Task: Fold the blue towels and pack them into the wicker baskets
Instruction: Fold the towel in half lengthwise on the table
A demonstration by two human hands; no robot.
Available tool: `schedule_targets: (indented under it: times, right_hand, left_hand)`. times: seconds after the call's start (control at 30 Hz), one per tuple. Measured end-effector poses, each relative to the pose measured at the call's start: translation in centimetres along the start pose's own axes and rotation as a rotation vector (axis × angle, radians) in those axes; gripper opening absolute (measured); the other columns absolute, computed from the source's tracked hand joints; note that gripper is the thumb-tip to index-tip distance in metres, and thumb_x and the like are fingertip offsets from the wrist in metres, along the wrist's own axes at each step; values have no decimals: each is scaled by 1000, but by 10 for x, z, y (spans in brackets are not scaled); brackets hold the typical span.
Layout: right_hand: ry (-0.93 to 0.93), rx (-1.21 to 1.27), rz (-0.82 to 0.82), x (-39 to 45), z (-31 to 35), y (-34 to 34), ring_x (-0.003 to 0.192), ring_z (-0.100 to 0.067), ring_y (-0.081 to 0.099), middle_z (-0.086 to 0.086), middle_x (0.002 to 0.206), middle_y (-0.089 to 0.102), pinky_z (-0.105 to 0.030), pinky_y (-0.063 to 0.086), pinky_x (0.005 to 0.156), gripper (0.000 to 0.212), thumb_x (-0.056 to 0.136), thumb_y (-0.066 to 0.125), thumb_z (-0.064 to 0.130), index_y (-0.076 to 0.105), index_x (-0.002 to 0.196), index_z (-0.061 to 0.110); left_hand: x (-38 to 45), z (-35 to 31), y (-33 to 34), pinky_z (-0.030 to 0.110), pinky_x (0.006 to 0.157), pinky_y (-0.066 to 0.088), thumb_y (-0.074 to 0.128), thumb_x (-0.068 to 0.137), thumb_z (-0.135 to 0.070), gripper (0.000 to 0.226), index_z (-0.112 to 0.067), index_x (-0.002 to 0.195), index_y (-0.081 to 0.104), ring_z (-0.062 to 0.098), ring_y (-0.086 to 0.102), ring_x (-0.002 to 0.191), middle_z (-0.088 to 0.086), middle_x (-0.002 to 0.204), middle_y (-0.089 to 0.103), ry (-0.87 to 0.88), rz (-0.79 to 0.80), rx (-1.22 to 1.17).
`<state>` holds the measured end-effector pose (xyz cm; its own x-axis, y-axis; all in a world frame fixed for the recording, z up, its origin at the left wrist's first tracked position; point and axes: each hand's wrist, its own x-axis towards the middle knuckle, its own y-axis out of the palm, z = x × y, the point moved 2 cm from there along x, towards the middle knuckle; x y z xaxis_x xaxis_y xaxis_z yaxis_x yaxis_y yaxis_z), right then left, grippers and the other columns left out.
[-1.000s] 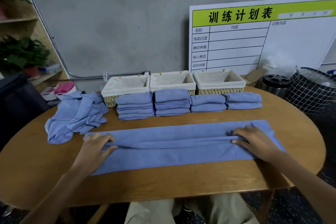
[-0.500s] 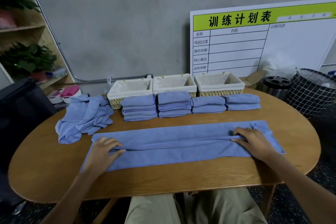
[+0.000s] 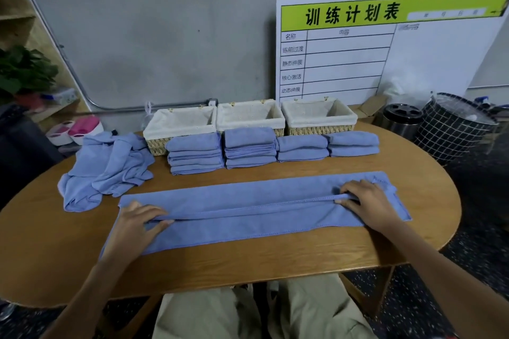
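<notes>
A long blue towel (image 3: 248, 212) lies across the wooden table (image 3: 248, 264), folded lengthwise with a hem running along its middle. At its left end my left hand (image 3: 136, 224) pinches that hem. My right hand (image 3: 369, 202) pinches the same hem at the right end. Behind the towel stand several stacks of folded blue towels (image 3: 194, 155) (image 3: 249, 147) (image 3: 301, 147) (image 3: 354, 143). Three wicker baskets with white liners (image 3: 154, 132) (image 3: 275, 118) (image 3: 349, 118) line the back edge, with nothing visible inside. A heap of unfolded blue towels (image 3: 110, 165) lies at the back left.
A whiteboard chart (image 3: 385, 49) leans on the wall behind the baskets. A black wire bin (image 3: 454, 132) and a black cylinder (image 3: 400, 118) stand past the table's right end. A pink and white object (image 3: 80, 129) and a shelf with plants (image 3: 24, 71) are at the left.
Both hands stay at the ends of the long towel, holding the hem. The view has shifted slightly; the towel and stacks lie as before.
</notes>
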<state>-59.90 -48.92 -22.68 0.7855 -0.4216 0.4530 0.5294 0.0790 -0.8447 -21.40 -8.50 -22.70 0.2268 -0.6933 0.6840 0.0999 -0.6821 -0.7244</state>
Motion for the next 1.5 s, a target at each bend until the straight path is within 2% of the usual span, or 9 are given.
schedule_targets:
  times: [0.13,0.27,0.37,0.43,0.63,0.8,1.1,1.3,1.5]
  right_hand:
    - [3,-56,-56,-3,0,-6,74,-16,48,13,82,53,-39,41,65,39,89,50,64,61,88,26]
    - [-17,-91,-163,-2,15,-27,74,-17,47,7,83,55,-38,38,69,42,92,47,58,62,88,19]
    - [-146,-215,-58,-12,17,-30,75,-14,41,9,85,56,-37,36,69,43,98,37,59,59,89,22]
    - [-175,-226,37,-26,9,-22,76,-9,37,15,84,52,-33,34,70,44,99,30,64,54,90,28]
    - [-147,-113,40,-32,5,-19,75,-11,45,20,84,53,-37,41,73,43,97,35,63,56,88,27]
    - [-149,-49,-84,-34,4,-26,71,-14,43,16,83,52,-40,40,66,36,98,42,51,60,87,21]
    - [-89,-22,52,-44,3,-22,74,-5,49,16,78,51,-33,40,67,45,99,32,59,55,79,26]
    - [-52,-121,-22,-44,8,-29,62,-10,48,10,66,47,-35,41,55,43,102,26,57,41,69,33]
    - [-4,-361,-72,-50,9,-36,56,-17,55,10,63,51,-18,21,45,47,94,38,51,61,65,22]
  left_hand:
    - [-1,-3,0,19,78,36,48,95,-65,62,-11,84,78,14,54,75,-2,87,75,-14,7,-96]
    - [6,-12,-22,14,85,34,59,93,-50,42,-14,91,80,21,58,80,-10,95,71,-31,-61,-144]
    - [-1,-23,-26,20,88,38,62,91,-43,33,-17,94,81,16,58,84,-11,99,72,54,23,-148]
    - [-13,-26,-21,29,80,45,58,94,-50,37,-22,97,81,14,54,80,-17,102,70,101,118,-148]
    - [-20,-25,-31,17,82,34,60,91,-47,35,-20,97,81,16,51,77,-14,100,71,58,64,-145]
    - [-23,-29,-37,24,80,38,65,87,-43,29,-20,94,81,4,50,87,-12,99,72,-15,-5,-195]
    - [-32,-31,-34,27,76,41,66,86,-46,29,-23,92,82,17,53,76,-18,103,70,106,141,-198]
    - [-33,-32,-34,36,73,47,63,91,-44,28,-24,96,81,16,56,76,-16,106,70,151,178,-129]
    - [-39,-35,-47,29,58,55,59,93,-49,28,-32,100,80,10,67,82,-15,108,71,116,198,-15]
